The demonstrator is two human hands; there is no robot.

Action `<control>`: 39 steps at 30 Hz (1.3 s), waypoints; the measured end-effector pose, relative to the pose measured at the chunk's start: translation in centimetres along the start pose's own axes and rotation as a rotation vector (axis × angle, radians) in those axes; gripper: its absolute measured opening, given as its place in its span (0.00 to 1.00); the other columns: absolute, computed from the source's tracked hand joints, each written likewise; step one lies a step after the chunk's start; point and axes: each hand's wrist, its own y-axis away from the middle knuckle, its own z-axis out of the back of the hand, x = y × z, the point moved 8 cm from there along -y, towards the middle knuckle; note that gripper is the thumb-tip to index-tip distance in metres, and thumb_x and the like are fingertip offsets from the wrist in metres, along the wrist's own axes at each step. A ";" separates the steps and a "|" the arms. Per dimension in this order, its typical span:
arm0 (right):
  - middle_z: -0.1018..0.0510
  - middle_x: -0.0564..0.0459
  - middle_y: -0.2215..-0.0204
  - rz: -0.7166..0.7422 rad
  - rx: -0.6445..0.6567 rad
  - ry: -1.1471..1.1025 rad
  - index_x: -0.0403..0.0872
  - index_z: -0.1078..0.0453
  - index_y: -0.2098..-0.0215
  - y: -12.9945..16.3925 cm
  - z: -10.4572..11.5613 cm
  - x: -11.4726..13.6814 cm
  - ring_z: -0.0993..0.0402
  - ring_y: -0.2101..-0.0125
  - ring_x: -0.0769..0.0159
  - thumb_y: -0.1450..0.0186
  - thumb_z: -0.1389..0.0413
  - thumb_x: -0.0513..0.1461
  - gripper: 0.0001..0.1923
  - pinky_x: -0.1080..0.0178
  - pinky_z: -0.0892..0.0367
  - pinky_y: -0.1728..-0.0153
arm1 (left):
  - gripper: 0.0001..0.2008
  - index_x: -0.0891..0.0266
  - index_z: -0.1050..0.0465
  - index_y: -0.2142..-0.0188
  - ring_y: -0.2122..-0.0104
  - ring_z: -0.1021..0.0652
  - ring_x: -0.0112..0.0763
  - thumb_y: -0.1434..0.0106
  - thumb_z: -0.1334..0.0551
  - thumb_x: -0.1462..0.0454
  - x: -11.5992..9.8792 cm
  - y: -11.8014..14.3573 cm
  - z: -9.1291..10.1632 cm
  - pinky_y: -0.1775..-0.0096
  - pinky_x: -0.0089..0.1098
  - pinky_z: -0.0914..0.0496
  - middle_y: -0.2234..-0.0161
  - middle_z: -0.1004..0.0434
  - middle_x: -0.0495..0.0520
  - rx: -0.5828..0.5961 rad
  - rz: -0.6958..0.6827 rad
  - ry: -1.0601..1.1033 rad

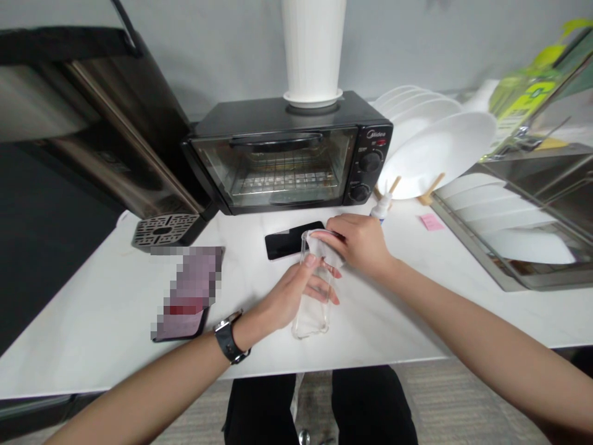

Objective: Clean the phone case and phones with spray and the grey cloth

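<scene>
Head view: left hand grips clear phone case; right hand pinches what looks like a wipe.

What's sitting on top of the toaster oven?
A white ribbed vase stands on the toaster oven, near the back middle of its top. Its upper part is cut off, so any contents are unseen.

We can read only one brand: "Midea", in pale lettering on the control panel of the black countertop toaster oven, above its two round knobs.
</scene>
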 end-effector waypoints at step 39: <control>0.27 0.54 0.82 -0.100 0.088 -0.043 0.48 0.26 0.74 0.3 -0.7 -0.9 0.34 0.80 0.66 0.20 0.45 0.54 0.29 0.59 0.47 0.73 | 0.43 0.63 0.23 0.55 0.66 0.14 0.43 0.33 0.50 0.26 -0.1 0.0 -0.1 0.61 0.38 0.23 0.58 0.15 0.63 0.018 0.062 0.026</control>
